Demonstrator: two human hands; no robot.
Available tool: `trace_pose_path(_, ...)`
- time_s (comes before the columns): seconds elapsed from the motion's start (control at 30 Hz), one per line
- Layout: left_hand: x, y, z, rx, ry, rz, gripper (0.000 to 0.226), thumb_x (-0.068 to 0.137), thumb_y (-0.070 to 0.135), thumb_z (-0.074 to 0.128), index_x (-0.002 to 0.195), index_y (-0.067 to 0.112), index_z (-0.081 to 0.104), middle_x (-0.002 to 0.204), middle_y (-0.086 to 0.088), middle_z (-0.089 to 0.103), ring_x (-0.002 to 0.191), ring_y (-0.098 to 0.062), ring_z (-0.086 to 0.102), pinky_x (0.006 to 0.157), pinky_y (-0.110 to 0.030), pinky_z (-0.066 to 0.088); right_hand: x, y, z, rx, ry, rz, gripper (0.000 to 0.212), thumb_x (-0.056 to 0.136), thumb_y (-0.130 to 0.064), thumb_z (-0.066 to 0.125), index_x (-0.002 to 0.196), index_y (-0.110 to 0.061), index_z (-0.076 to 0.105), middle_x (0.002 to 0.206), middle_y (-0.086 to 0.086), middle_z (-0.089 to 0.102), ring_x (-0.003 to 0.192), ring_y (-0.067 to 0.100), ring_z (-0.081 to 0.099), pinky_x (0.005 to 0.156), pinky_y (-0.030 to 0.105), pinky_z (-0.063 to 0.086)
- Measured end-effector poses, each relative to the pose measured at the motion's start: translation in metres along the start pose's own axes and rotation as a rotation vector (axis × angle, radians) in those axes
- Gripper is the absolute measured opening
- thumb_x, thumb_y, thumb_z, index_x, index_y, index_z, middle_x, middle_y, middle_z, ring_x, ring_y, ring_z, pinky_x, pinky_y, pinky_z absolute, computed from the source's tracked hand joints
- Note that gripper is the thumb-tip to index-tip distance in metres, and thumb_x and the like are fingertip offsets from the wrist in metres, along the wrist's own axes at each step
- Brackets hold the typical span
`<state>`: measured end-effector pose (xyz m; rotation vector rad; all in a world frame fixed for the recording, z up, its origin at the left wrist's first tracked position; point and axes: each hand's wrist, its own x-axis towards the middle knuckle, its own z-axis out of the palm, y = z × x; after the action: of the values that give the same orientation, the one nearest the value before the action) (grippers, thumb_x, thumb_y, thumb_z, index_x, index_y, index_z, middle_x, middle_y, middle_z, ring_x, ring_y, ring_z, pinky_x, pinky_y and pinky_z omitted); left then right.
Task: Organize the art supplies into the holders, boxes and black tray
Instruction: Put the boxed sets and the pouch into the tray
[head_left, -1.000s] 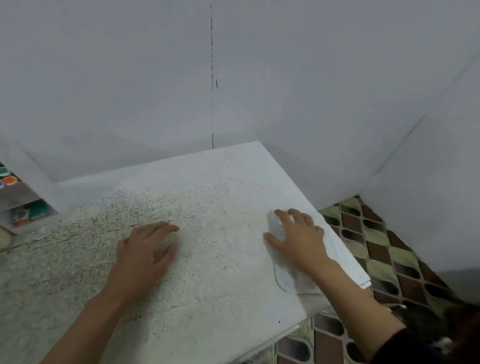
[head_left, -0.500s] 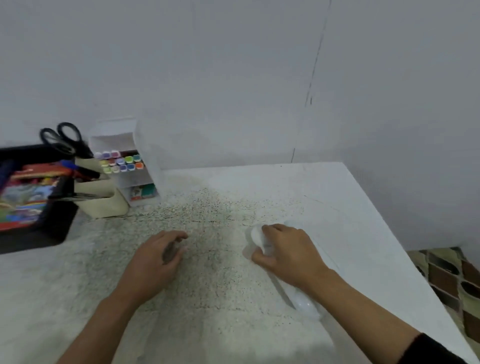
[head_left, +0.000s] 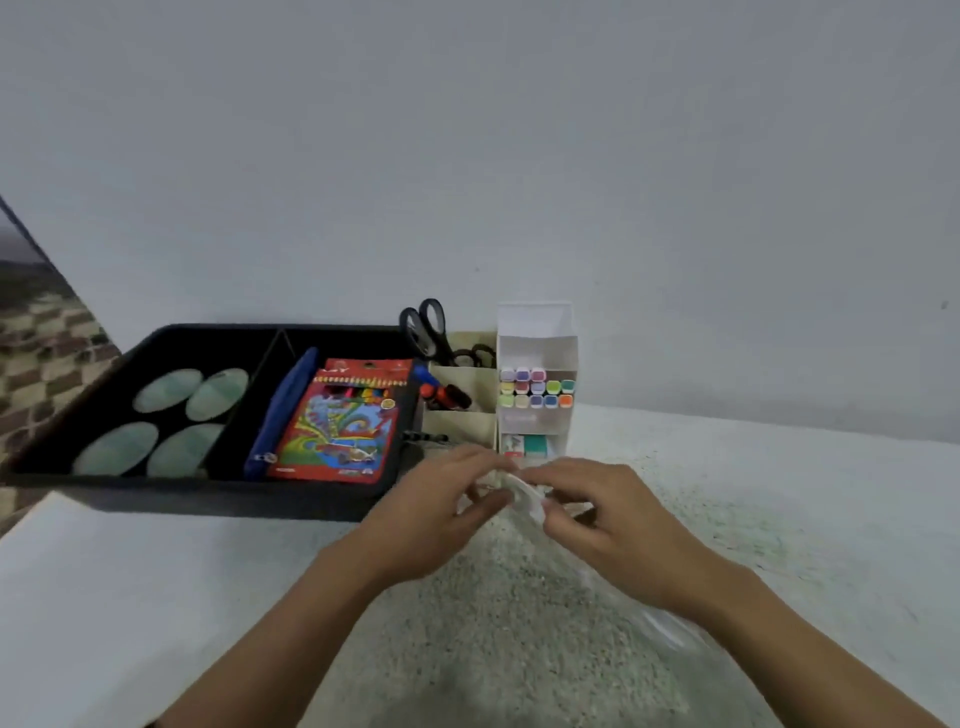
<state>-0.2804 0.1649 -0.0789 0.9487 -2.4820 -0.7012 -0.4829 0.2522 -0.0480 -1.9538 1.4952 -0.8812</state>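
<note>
**A:** What are the fingers doing?

**B:** Both sets are pinched narrow on one thing. The left hand (head_left: 431, 525) and the right hand (head_left: 618, 530) meet in front of the holders. Their fingertips (head_left: 550, 475) curl round the white-rimmed end of a thin clear plastic pouch (head_left: 527, 493). Its see-through body trails down toward the right forearm, over the speckled white table (head_left: 779, 519). I cannot tell whether anything is inside.

**A:** What could go wrong?

**B:** I'd judge the film limp and slippery. A loose pinch would let it slide out, and the trailing end could drag across the table. Tugging the mouth too hard might tear it.

**A:** And around it?

**B:** Just behind the hands stands a white tiered plastic holder (head_left: 537, 332) full of pastel-capped markers. It sits right beside a beige compartment holder (head_left: 462, 382) with black-handled scissors (head_left: 426, 327) upright in it. Left of those, the black divided tray (head_left: 208, 501) holds four pale green oval discs (head_left: 166, 391) in one section. The other section has a blue zip case (head_left: 283, 410) and a red pack of coloured pencils (head_left: 337, 421).

**A:** Anything in the way?

**B:** The holders sit close, so a careless sweep toward the tray could knock them.
</note>
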Motion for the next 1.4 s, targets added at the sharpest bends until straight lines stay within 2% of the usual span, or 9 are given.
trace_pose_path(0.1,-0.004,-0.020,-0.025,-0.013,-0.002,0.051,0.010,0.102,0.035,0.055,0.104,0.032,0.064,0.093,0.017,0.063,0.083,-0.004,0.057,0.072,-0.030,0.049,0.028,-0.016,0.016,0.005,-0.022,-0.036,0.041,0.095,-0.015,0.060,0.123,-0.045,0.066,0.105,-0.023,0.070,0.091,0.004,0.066,0.075,0.020,0.054)
trace_pose_path(0.2,-0.010,-0.030,-0.061,-0.061,0.106,0.087,0.024,0.098,0.034,0.063,0.081,0.047,0.054,0.078,0.026,0.058,0.072,0.001,0.054,0.062,-0.013,0.036,0.053,-0.033,0.020,0.048,0.038,-0.062,0.037,0.091,-0.015,0.071,0.112,-0.045,0.067,0.105,-0.029,0.069,0.095,-0.001,0.067,0.078,0.014,0.053)
trace_pose_path(0.3,-0.012,-0.035,-0.106,-0.157,0.186,0.077,0.010,0.091,0.036,0.070,0.083,0.037,0.065,0.077,0.017,0.065,0.069,-0.006,0.056,0.062,-0.013,0.038,0.083,-0.048,0.023,0.139,0.136,-0.058,0.016,0.093,-0.018,0.071,0.108,-0.026,0.072,0.101,-0.015,0.072,0.096,0.006,0.069,0.083,0.027,0.057)
trace_pose_path(0.43,-0.008,-0.064,-0.154,-0.184,0.219,0.062,0.025,0.094,0.046,0.063,0.088,0.022,0.071,0.075,0.005,0.066,0.064,-0.010,0.055,0.060,-0.022,0.042,0.130,-0.070,0.034,0.183,0.321,-0.081,0.005,0.098,-0.016,0.064,0.101,-0.019,0.067,0.093,-0.008,0.071,0.090,0.016,0.068,0.081,0.043,0.055)
trace_pose_path(0.5,-0.007,-0.091,-0.173,-0.171,0.241,-0.025,0.043,0.099,0.057,0.051,0.091,0.019,0.071,0.078,0.000,0.068,0.072,-0.020,0.061,0.067,-0.035,0.048,0.156,-0.081,0.041,0.242,0.411,-0.072,0.004,0.099,-0.017,0.061,0.100,-0.021,0.063,0.090,-0.009,0.070,0.082,0.018,0.065,0.073,0.041,0.051)
trace_pose_path(0.7,-0.012,-0.187,-0.179,-0.216,0.308,-0.326,0.048,0.100,0.060,0.037,0.086,0.030,0.072,0.086,0.015,0.071,0.081,-0.001,0.064,0.081,-0.032,0.048,0.227,-0.106,0.055,0.233,0.648,-0.061,0.013,0.102,-0.011,0.050,0.109,-0.022,0.050,0.080,0.002,0.055,0.058,0.009,0.039,0.058,0.023,0.036)
trace_pose_path(0.83,-0.028,-0.222,-0.155,0.170,0.122,-0.192,0.011,0.096,0.037,0.063,0.105,0.032,0.068,0.111,0.014,0.059,0.105,-0.007,0.053,0.094,-0.030,0.040,0.270,-0.111,0.062,0.348,0.756,-0.023,0.016,0.103,-0.006,0.043,0.114,-0.017,0.045,0.074,-0.004,0.041,0.055,0.004,0.034,0.054,0.017,0.033)
trace_pose_path(1.0,-0.026,-0.226,-0.147,0.207,0.198,-0.281,0.055,0.081,0.060,0.047,0.126,0.032,0.062,0.149,0.003,0.043,0.140,-0.021,0.031,0.114,-0.041,0.029,0.309,-0.093,0.077,0.339,0.769,-0.014,0.021,0.101,0.001,0.041,0.117,-0.013,0.045,0.071,-0.006,0.034,0.051,0.003,0.030,0.054,0.020,0.031)
trace_pose_path(1.4,-0.003,-0.220,-0.128,0.438,0.166,-0.424,0.061,0.095,0.043,0.052,0.151,0.025,0.035,0.142,0.007,0.050,0.128,-0.024,0.037,0.103,-0.040,0.031,0.344,-0.058,0.097,0.128,0.635,0.082,0.027,0.085,0.014,0.044,0.091,-0.012,0.039,0.076,-0.003,0.042,0.062,0.011,0.035,0.052,0.015,0.032)
